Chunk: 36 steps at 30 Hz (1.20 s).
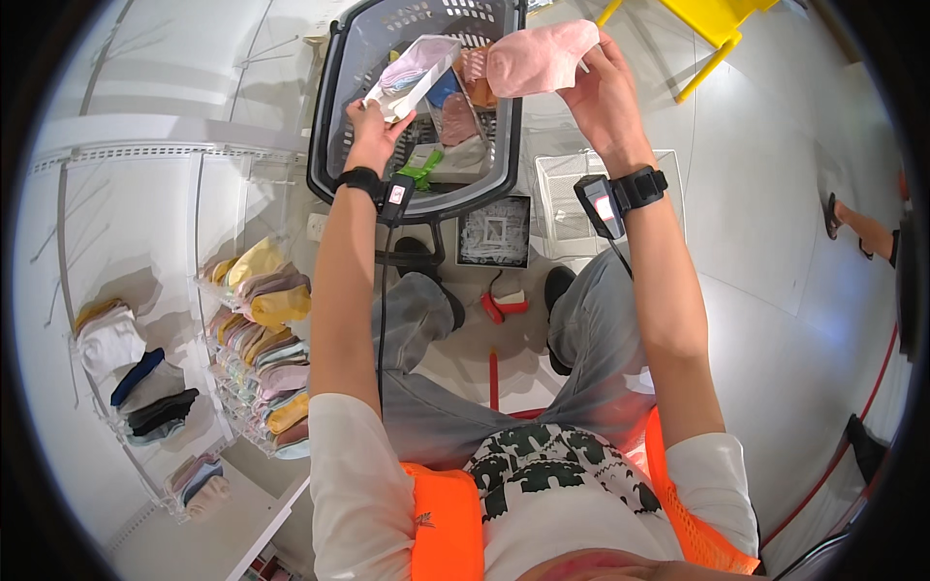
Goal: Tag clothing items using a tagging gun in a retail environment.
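My left hand (378,134) grips the near end of a narrow white box (429,83) over the grey plastic basket (512,156). Folded lilac and pale blue socks (418,64) lie in that box. My right hand (607,94) is raised beyond the basket's right side and pinches a pink sock (541,59) at its right end. Inside the basket are another box with blue and dusty pink socks (456,118), orange fabric (481,91) and a green packet (421,165). A black wrist strap with a small device is on each wrist.
Socks hang on wall hooks at left (261,356), with more farther left (156,392). A white wire basket (548,207), a black tray of clear pieces (494,232) and a red tagging tool (505,305) are on the floor. A yellow chair (716,29) stands at top right; another person's leg (868,232) is at far right.
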Each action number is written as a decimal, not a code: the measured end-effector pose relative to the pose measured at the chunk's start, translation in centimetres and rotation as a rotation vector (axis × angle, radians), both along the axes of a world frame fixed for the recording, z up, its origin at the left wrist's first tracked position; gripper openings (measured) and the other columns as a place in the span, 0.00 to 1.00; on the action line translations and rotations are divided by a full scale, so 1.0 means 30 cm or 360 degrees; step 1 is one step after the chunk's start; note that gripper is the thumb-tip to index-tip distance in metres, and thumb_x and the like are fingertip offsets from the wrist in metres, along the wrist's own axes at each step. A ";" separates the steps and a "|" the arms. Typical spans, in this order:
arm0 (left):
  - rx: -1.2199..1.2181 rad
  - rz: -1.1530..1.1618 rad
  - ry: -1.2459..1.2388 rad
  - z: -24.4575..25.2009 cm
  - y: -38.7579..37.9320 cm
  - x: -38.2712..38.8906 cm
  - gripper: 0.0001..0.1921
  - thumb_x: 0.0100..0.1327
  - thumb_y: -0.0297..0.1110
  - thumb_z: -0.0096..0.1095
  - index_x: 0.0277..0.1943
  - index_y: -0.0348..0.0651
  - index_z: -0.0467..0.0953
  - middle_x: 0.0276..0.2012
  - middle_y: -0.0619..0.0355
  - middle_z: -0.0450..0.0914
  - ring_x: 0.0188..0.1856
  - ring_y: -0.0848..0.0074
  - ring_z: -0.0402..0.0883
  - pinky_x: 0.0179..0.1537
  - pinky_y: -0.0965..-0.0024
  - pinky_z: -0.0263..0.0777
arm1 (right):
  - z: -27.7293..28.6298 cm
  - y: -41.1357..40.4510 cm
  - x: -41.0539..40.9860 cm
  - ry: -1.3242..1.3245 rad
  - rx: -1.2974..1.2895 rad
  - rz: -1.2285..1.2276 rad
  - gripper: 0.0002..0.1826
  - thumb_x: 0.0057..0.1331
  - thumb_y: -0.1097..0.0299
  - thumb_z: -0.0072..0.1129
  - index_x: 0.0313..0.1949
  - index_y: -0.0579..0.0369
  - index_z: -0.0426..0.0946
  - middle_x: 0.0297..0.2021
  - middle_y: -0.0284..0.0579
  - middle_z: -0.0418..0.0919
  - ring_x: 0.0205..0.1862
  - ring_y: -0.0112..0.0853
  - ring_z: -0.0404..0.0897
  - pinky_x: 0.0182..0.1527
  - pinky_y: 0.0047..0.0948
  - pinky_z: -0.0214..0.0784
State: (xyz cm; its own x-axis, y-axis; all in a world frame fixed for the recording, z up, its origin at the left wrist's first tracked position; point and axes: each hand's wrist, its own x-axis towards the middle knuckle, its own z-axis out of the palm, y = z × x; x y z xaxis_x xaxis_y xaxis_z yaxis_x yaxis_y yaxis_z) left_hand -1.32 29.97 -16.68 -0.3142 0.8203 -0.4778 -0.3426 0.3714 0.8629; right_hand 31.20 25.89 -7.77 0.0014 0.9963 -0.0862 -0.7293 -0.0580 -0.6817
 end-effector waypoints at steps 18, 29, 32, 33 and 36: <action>0.0003 -0.0903 0.1420 -0.006 -0.092 0.124 0.17 0.72 0.38 0.56 0.54 0.33 0.74 0.51 0.46 0.81 0.49 0.60 0.84 0.52 0.60 0.76 | 0.018 -0.009 -0.022 -0.0389 0.0072 0.0076 0.16 0.76 0.67 0.48 0.61 0.54 0.67 0.49 0.41 0.78 0.49 0.29 0.79 0.50 0.33 0.74; 0.0667 -0.1005 0.0399 0.621 -0.680 0.184 0.17 0.68 0.32 0.66 0.55 0.30 0.76 0.46 0.56 0.83 0.49 0.80 0.80 0.53 0.74 0.72 | 0.244 -0.304 -0.224 -0.0793 0.0608 0.1168 0.15 0.68 0.75 0.59 0.54 0.58 0.77 0.39 0.32 0.84 0.40 0.16 0.77 0.39 0.18 0.68; 0.0622 -0.0953 0.0260 0.578 -0.797 0.142 0.12 0.68 0.29 0.65 0.50 0.30 0.78 0.43 0.57 0.83 0.46 0.82 0.80 0.50 0.75 0.73 | 0.242 -0.357 -0.258 -0.1065 0.0738 0.1139 0.14 0.68 0.73 0.61 0.52 0.59 0.79 0.40 0.34 0.83 0.40 0.16 0.77 0.40 0.18 0.70; 0.0646 -0.0882 0.0276 0.546 -0.828 0.136 0.10 0.68 0.27 0.65 0.48 0.29 0.79 0.42 0.58 0.83 0.43 0.84 0.80 0.46 0.77 0.74 | 0.251 -0.383 -0.274 -0.1174 0.0779 0.1115 0.12 0.70 0.71 0.60 0.51 0.58 0.79 0.40 0.32 0.83 0.40 0.16 0.77 0.44 0.19 0.69; 0.0611 -0.0785 0.0310 0.496 -0.887 0.130 0.10 0.68 0.27 0.67 0.46 0.30 0.79 0.41 0.59 0.83 0.42 0.85 0.79 0.43 0.78 0.74 | 0.247 -0.439 -0.301 -0.1131 0.0593 0.1235 0.14 0.69 0.66 0.64 0.50 0.59 0.80 0.41 0.35 0.82 0.41 0.21 0.78 0.46 0.24 0.71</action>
State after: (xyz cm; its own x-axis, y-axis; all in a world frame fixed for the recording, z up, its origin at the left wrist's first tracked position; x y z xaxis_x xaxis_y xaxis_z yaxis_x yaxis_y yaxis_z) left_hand 2.58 3.38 -1.81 0.0917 0.9913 -0.0944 -0.0348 0.0979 0.9946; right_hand 22.17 12.72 -0.35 -0.7020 0.7121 -0.0088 -0.0215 -0.0335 -0.9992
